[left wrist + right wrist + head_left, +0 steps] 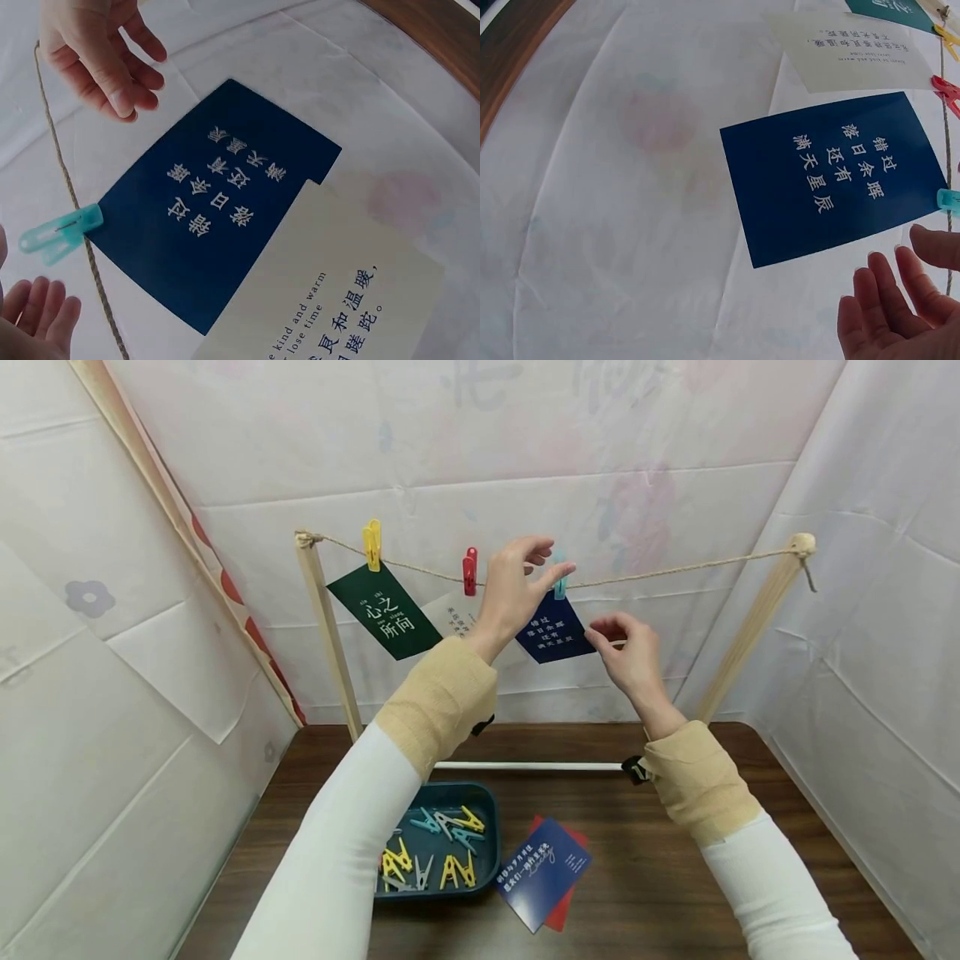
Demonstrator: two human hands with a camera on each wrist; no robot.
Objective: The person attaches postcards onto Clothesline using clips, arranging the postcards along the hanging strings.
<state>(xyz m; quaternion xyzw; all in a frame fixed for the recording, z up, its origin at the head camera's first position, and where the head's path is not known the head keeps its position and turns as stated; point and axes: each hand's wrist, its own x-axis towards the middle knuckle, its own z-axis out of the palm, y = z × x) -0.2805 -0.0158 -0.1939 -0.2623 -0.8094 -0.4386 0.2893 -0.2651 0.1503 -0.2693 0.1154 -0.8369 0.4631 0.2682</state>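
Note:
A dark blue card [553,631] [214,202] [836,176] with white characters hangs from a twine line [675,568] by a teal peg [559,585] [60,231] [949,199]. My left hand [551,560] is raised right at that peg, fingers [41,307] spread and holding nothing. Just off the card's lower right corner is my right hand [609,631], its fingers [900,292] relaxed and clear of the card. Further left, a red peg [469,570] holds a white card [453,614] [337,300], and a yellow peg [372,545] holds a green card [384,610].
The line runs between two wooden posts [330,643] [750,627] joined by a white rod [525,766] on a dark wooden table [660,877]. A blue tray [491,843] of several coloured pegs sits near me. Beside it a blue card [542,872] lies on a red card [558,918]. White cloth walls surround the table.

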